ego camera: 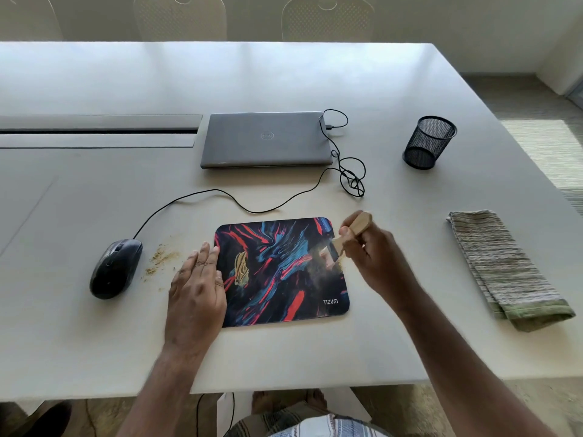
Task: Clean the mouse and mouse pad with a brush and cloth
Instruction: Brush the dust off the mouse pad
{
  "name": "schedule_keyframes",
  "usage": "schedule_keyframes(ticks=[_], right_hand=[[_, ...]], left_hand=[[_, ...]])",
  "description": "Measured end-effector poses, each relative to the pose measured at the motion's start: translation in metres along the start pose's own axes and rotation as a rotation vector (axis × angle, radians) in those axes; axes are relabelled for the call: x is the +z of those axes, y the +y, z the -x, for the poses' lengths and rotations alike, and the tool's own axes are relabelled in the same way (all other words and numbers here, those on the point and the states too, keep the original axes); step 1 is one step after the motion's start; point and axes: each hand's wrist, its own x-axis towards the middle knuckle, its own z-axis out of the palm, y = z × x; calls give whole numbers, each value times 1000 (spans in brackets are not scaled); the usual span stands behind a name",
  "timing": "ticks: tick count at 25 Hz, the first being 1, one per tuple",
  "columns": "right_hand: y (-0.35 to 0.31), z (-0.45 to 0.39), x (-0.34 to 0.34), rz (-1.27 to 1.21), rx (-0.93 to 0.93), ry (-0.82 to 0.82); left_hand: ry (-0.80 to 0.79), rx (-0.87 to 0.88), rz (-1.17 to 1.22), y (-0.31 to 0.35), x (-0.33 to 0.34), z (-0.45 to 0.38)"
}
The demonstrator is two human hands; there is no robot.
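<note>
On the white table (284, 357), the left hand (197, 288) lies flat and open on the colourful rectangular fabric mouse pad (284, 279), likely pinning it, while the right hand (372, 257) grips the small wooden-handled brush (348, 234) sweeping its right edge.

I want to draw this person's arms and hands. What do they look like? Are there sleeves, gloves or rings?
Both arms are bare from the bottom of the picture up to the fingers: no sleeves, no gloves. The left hand shows no ring, watch or bracelet. The right hand is a bit blurred, but nothing shows on it or on its wrist either. No markings can be seen on either forearm.
</note>
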Motion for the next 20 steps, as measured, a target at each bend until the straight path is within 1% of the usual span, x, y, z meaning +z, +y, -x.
schedule_keyframes(ticks=[1, 2, 4, 6, 9, 11, 14, 16, 18, 20], right_hand=[[1, 3, 2, 36, -14, -21], [5, 5, 1, 72, -12, -6], [13, 3, -8, 96, 18, 67], [13, 2, -14, 70, 14, 105], [0, 6, -5, -20, -13, 29], [0, 9, -1, 12, -8, -22], [14, 6, -14, 89, 41, 41], [14, 7, -18, 35, 29, 68], [6, 13, -13, -33, 10, 23], [4, 19, -8, 3, 10, 1]], left_hand=[[-2, -2, 2, 0, 0, 0], [-2, -3, 3, 0, 0, 0], [-2, 0, 1, 0, 0, 0], [1, 4, -1, -1, 0, 1], [-7, 1, 0, -1, -1, 1], [-9, 2, -5, -1, 0, 0], [-10, 9, -11, -1, 0, 0], [-5, 9, -6, -1, -1, 1], [4, 3, 3, 0, -1, 1], [12, 1, 7, 1, -1, 1]])
